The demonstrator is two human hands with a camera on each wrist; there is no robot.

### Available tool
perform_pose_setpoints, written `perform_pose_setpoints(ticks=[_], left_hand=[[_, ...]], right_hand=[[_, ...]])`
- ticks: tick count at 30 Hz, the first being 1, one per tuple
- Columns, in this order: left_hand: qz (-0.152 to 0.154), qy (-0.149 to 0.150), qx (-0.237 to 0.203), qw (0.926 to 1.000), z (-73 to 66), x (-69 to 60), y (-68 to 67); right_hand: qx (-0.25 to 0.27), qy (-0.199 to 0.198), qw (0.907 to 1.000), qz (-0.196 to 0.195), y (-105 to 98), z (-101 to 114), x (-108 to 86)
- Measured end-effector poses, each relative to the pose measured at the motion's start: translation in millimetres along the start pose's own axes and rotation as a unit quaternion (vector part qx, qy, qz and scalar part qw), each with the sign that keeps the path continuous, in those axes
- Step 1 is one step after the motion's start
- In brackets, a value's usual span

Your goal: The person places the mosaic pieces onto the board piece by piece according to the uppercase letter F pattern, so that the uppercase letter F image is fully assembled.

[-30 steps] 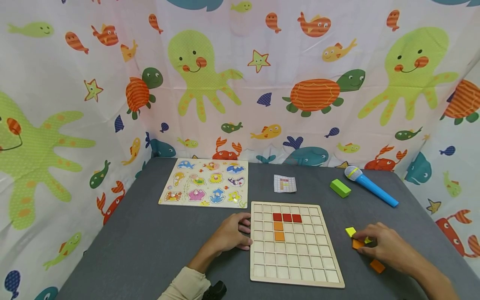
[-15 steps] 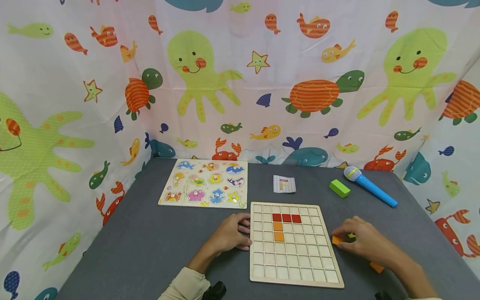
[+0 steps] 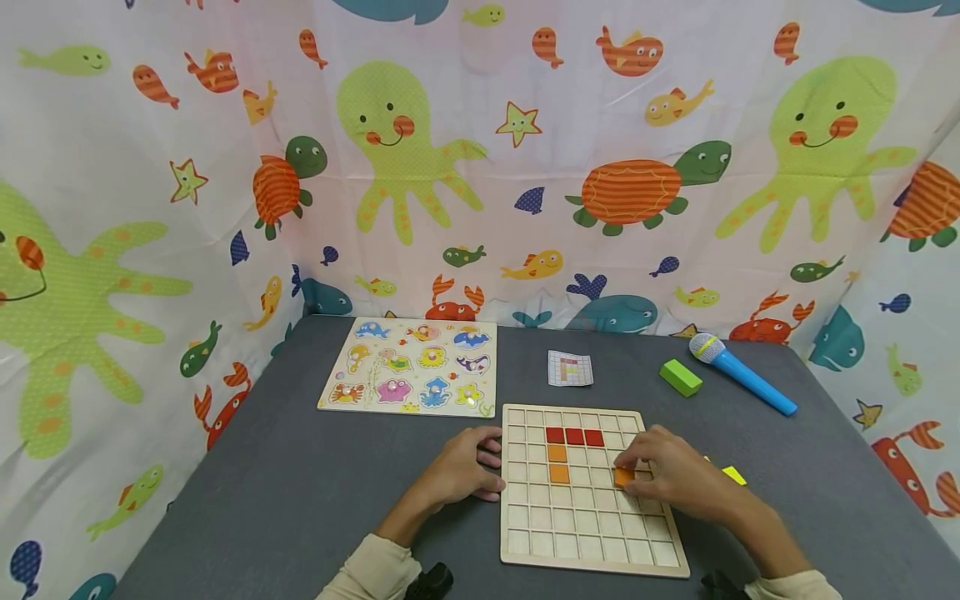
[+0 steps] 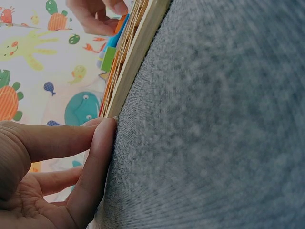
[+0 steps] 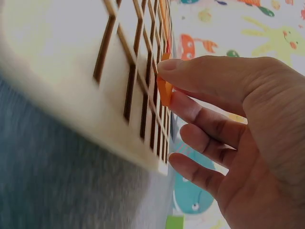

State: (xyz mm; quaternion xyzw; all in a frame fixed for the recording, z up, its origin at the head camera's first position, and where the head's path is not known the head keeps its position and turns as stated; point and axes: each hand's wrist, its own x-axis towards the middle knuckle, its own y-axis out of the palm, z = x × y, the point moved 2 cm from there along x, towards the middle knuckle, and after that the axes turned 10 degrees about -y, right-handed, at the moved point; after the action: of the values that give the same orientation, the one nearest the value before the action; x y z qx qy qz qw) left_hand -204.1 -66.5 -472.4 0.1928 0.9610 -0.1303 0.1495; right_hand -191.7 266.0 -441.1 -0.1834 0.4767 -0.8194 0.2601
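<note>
A wooden grid board [image 3: 585,500] lies on the table; three red tiles [image 3: 573,437] form a row in its cells, with two orange tiles [image 3: 558,463] below the row's left end. My left hand [image 3: 459,468] rests against the board's left edge, its thumb and fingers spaced along it; the left wrist view shows fingertips [image 4: 107,125] touching the wooden rim. Over the board's right part, my right hand [image 3: 671,473] pinches an orange tile [image 5: 165,88] between thumb and index finger. The tile is tilted and seems just above the cells.
Yellow tiles [image 3: 733,475] lie right of the board, partly behind the right hand. Farther back are a small printed grid card [image 3: 570,367], a green block [image 3: 681,377] and a toy microphone [image 3: 742,373]. A sea-animal puzzle [image 3: 408,367] lies at the back left, before a printed curtain [image 3: 480,167].
My right hand has picked up an orange tile from the table at the right and carried it left over the board. The left hand has stayed at the board's edge.
</note>
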Motion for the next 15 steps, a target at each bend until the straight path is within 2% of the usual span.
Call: perform_pose_setpoints(ticks=[9, 15], left_hand=[[-0.006, -0.002, 0.001, 1.0000, -0.5, 1.9, 0.6], [-0.004, -0.001, 0.003, 1.0000, -0.7, 2.1, 0.4]], right_hand=[[-0.008, -0.041, 0.9991, 0.012, 11, 20, 20.4], [-0.008, -0.041, 0.9984, 0.037, 20, 30, 29.9]])
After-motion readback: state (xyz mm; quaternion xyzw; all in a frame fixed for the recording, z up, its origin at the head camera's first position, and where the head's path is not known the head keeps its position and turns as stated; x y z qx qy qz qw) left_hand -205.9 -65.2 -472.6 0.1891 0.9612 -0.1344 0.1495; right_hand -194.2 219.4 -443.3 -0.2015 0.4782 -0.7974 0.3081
